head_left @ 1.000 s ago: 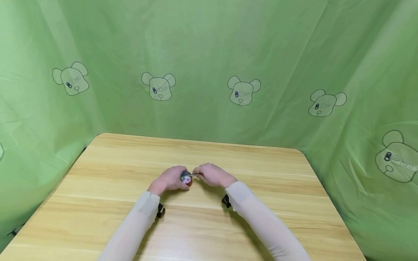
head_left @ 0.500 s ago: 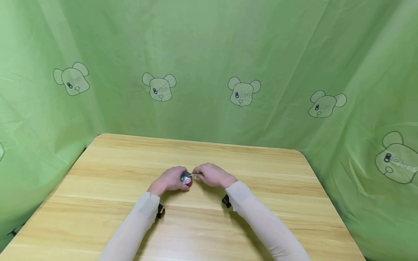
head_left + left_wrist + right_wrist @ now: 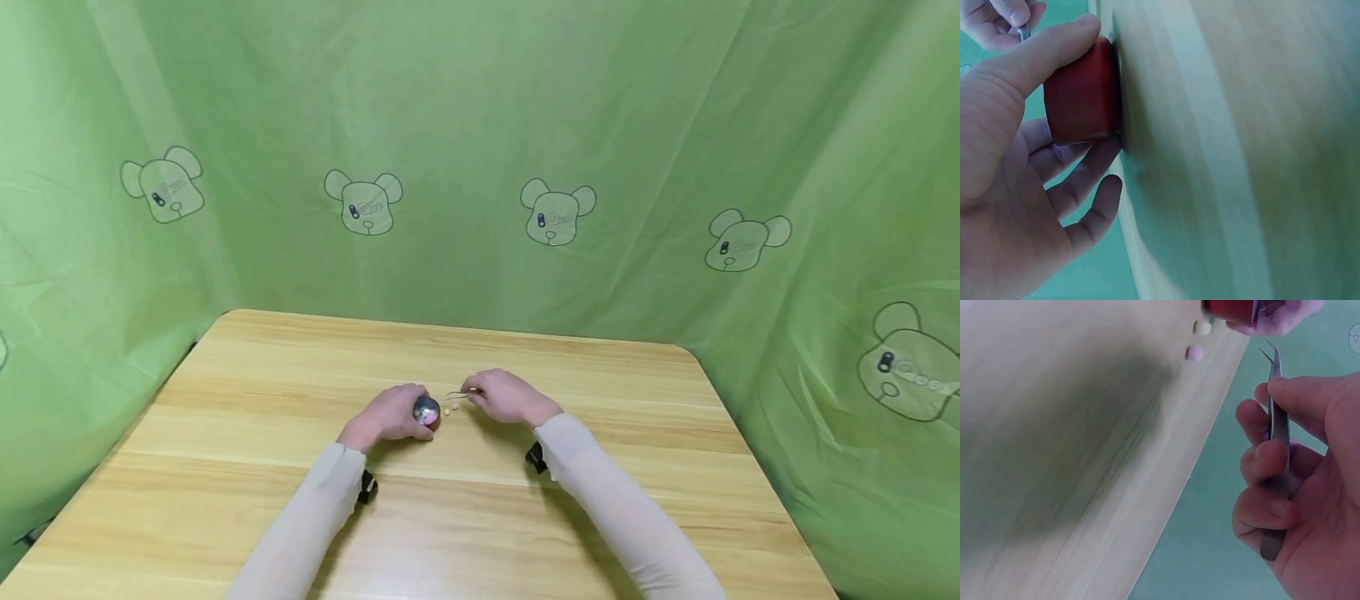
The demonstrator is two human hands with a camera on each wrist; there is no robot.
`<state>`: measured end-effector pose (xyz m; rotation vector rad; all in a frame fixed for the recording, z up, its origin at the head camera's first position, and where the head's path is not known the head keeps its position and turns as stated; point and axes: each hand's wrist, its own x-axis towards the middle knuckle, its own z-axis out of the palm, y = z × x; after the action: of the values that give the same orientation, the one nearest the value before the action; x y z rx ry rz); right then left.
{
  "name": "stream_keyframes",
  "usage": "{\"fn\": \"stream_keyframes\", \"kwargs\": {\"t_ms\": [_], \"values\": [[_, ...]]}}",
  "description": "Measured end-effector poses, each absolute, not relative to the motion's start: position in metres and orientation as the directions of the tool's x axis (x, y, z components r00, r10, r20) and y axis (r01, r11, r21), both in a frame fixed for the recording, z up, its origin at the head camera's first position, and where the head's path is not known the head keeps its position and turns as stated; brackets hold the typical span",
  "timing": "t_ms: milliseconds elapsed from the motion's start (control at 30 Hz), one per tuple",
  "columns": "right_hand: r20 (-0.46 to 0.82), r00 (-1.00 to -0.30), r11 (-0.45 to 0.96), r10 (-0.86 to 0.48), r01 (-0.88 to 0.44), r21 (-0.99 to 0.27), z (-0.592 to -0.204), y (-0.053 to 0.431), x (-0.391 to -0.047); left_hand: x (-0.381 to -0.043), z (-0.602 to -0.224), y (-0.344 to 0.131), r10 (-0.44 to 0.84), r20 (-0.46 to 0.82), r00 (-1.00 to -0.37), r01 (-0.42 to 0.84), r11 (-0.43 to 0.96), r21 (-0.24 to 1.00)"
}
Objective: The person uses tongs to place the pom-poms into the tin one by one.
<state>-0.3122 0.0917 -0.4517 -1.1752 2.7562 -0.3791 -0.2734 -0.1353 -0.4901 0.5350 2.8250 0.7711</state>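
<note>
My left hand (image 3: 392,412) grips a small tin (image 3: 1082,94) that stands on the table. Its side is red, and its shiny round top (image 3: 426,411) shows a colourful pattern; whether it is open I cannot tell. To its right lie a yellowish pellet (image 3: 447,412) and a pink pellet (image 3: 455,407), both loose on the wood. Curved-tip tweezers (image 3: 1277,425) are held in my right hand (image 3: 510,395), fingers wrapped along the shaft. Slightly parted, the tweezer tips hover beyond the pellets, apart from the tin, with nothing seen between them.
A pale wooden table (image 3: 300,517) with rounded far corners spreads out around both hands. Green fabric (image 3: 465,100) printed with bear heads hangs behind it and at both sides. A black wrist mount (image 3: 536,457) sits under the right sleeve, another (image 3: 367,487) under the left.
My right hand has drawn the tweezers away from the tin's top, to the right and slightly farther back. Both pellets now show plainly. The left hand stays around the tin.
</note>
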Motion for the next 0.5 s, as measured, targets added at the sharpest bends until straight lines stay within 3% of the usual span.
{"fn": "stream_keyframes", "kwargs": {"t_ms": [500], "values": [[-0.033,-0.713,0.696,-0.701,-0.672,-0.253,-0.462,0.104,-0.315,-0.274,-0.491,-0.134,0.372,-0.063,-0.926,0.292,0.812,0.505]]}}
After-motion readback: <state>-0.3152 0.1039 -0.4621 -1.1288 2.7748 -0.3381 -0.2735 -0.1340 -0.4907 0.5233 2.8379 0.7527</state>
